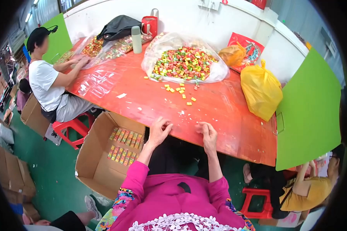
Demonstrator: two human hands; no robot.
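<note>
At the table's near edge my left hand [159, 131] is closed, thumb and fingers curled together. My right hand [208, 135] is closed in a similar pinch a short way to its right. Whatever either hand holds, if anything, is too small or too clear to make out. Beyond them a few small yellow blocks [189, 103] lie loose on the red tabletop [138, 96]. Farther back, a clear plastic bag [148, 57] lies spread, with a heap of small red, yellow and green blocks [185, 63] in it.
Left of my legs stands an open cardboard box [92, 154] holding rows of bundled blocks [123, 144]. A yellow bag [261, 90] and a green panel [312, 115] are at right. A green bottle [136, 39] stands at the back. A co-worker [46, 77] sits at left, another [308, 192] beyond the panel.
</note>
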